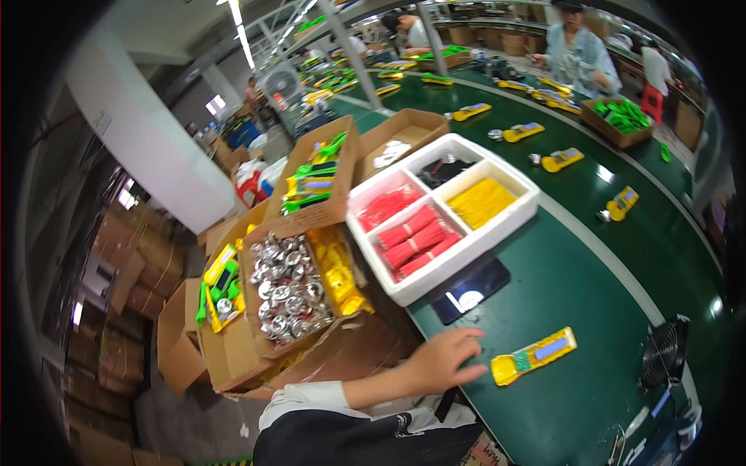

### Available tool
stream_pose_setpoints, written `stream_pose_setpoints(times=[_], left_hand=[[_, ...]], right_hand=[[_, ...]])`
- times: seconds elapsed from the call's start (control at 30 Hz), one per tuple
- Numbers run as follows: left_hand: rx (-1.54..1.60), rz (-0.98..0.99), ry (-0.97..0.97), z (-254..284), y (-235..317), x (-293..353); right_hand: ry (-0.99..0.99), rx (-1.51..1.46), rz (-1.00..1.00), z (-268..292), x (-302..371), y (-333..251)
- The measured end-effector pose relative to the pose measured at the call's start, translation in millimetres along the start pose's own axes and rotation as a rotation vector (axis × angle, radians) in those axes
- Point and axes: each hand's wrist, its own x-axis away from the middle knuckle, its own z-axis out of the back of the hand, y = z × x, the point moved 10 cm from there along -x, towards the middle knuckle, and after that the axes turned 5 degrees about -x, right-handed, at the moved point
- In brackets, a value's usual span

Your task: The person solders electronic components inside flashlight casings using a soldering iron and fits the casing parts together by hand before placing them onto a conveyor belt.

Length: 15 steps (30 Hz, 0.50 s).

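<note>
My left hand (447, 359) hovers at the near edge of the green bench (579, 260), fingers apart and curved, with nothing visible in it. Just right of its fingertips lies a yellow plastic housing (535, 356), which looks like a flashlight shell, with a small green circuit board and a pale blue block inside. A dark phone (468, 287) lies beyond the hand. To the left, a cardboard box holds many shiny reflector cups (287, 299), beside yellow plastic parts (336, 272). My right hand is not in view.
A white foam tray (400, 291) holds bundled red wires, yellow wires and black parts. A small black fan (663, 353) and a screwdriver (637, 421) are at the right. Yellow assemblies (561, 159) line the conveyor, where co-workers sit. Cartons (183, 334) stand left.
</note>
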Motion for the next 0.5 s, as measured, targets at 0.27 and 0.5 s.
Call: stream_pose_setpoints(times=[0.27,0.5], left_hand=[[-0.669,0.709,0.294,211,-203,140],[-0.726,0.937,-0.110,176,-260,143]], right_hand=[[-0.161,-0.029,-0.023,-57,21,-6],[-0.201,-0.026,-0.001,-73,33,-12]])
